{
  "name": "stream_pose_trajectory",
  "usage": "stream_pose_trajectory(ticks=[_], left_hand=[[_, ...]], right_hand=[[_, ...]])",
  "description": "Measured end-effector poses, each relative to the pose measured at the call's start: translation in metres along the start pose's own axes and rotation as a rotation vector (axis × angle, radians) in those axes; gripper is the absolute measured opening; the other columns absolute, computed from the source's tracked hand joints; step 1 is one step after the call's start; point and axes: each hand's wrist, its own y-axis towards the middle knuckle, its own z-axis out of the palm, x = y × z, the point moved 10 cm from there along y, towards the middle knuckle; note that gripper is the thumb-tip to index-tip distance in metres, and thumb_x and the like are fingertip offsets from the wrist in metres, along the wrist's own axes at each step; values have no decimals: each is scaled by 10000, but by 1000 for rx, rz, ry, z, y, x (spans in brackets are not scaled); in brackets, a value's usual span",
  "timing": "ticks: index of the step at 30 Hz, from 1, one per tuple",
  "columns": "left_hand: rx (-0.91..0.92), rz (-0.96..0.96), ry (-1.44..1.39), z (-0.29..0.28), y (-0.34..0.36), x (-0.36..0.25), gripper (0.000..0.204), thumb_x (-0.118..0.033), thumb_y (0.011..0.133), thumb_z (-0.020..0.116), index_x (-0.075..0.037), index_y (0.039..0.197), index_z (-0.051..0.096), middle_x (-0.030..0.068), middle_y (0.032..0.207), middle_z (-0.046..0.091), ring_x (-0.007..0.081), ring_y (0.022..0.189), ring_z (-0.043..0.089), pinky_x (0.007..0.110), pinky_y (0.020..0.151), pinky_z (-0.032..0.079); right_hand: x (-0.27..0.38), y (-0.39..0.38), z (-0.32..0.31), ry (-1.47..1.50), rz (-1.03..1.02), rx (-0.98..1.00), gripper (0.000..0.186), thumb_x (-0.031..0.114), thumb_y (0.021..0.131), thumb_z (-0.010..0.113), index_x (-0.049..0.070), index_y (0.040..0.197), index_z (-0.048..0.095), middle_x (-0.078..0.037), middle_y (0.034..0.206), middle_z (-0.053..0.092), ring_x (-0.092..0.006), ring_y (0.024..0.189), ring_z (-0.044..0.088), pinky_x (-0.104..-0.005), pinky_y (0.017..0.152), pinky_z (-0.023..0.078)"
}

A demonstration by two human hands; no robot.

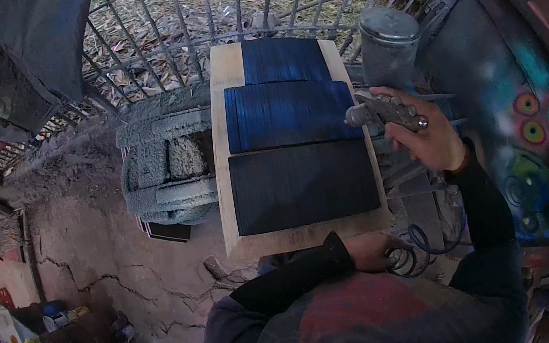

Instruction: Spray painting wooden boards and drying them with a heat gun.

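My right hand [438, 139] is wrapped around a metal spray gun [381, 112], beside the right edge of the board. Its nozzle points left, over the panels. Above the gun stands its round, lidded paint cup [389, 41]. A pale wooden board [228, 209] carries three dark panels with fine grooves. The far panel [284, 59] and the middle panel [290, 111] show blue over black, while the near panel [302, 185] is plain black. My left arm crosses my body, and my left hand [369, 252] is closed on a coiled blue hose [414, 253] below the board.
Left of the board sits a bulky block [167, 165] crusted with grey coating. A metal bar fence [210, 14] runs behind, with dry leaves beyond. On the right leans a dark sheet [519, 99] with coloured sprayed rings. Cracked floor [105, 253] and a cluttered table [62, 341] lie left.
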Motion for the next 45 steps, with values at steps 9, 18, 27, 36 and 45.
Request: stream_pose_trajectory(ticks=[9, 18, 27, 36, 45], left_hand=[[18, -21, 17, -2, -5, -6, 557, -235, 834, 551, -83, 1368, 511, 217, 1042, 670, 361, 987, 645, 430, 867, 507], [19, 12, 23, -4, -15, -6, 383, -193, 901, 575, -23, 1244, 557, 185, 1085, 664, 321, 968, 643, 426, 837, 503], [77, -107, 128, 3, -8, 16, 438, -256, 856, 567, -78, 1256, 591, 217, 1031, 672, 374, 966, 645, 453, 863, 503], [81, -14, 40, 12, 6, 11, 511, -236, 853, 555, -116, 1349, 534, 218, 1054, 664, 367, 1009, 635, 454, 895, 491], [78, 17, -27, 9, 9, 3, 546, -206, 828, 561, -79, 1358, 525, 208, 1070, 657, 345, 1008, 629, 436, 897, 488]], right_hand=[[-3, -8, 5, -54, 9, -25, 521, 17, 900, 551, 103, 1408, 472, -46, 836, 626, -81, 701, 571, -263, 637, 486], [31, 15, 55, 107, -48, 130, 511, 19, 926, 564, 114, 1418, 464, -24, 836, 610, -72, 691, 569, -233, 606, 484], [22, 8, 52, 35, -95, 128, 524, 26, 905, 583, 112, 1410, 473, -39, 698, 600, -90, 613, 565, -273, 595, 473], [-12, -28, 2, 40, 71, -24, 530, -1, 881, 565, 101, 1395, 487, -28, 774, 614, -53, 667, 531, -246, 627, 462], [-3, -37, -13, -31, 29, -104, 517, 6, 881, 567, 84, 1387, 492, -13, 831, 631, -58, 683, 545, -250, 636, 467]])
